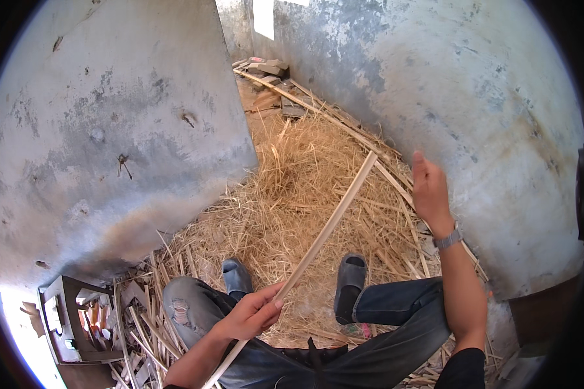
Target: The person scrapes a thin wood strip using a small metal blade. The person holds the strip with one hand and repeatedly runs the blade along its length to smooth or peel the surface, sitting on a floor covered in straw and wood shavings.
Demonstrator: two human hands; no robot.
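Pale slat [327, 227] slants from beside the left thigh, forward and to the right, over a bed of straw-like shavings [298, 172]. The left hand [250, 312] grips it firmly along its lower part, with the thumb on the upper face, and is the only hand supporting it. The right hand [429, 189] is raised to the right of the slat's upper end, near the right wall [486, 129] and apart from the slat. Its fingers face away from the view; whether they are spread, curled or holding something cannot be told.

Observe the following when handling:

1. Press the left thumb flat against the slat to resist rotation about its long axis.
2. Steady the span beyond the left hand before applying force; this length is likely to flex.
3. Run no bare finger along the edges, as splinters are probable.
4. Hold the upper end clear of the loose strips [394, 183] near the wall's foot.
5. Plant both slippers [352, 275] apart, as shown, for a stable base.
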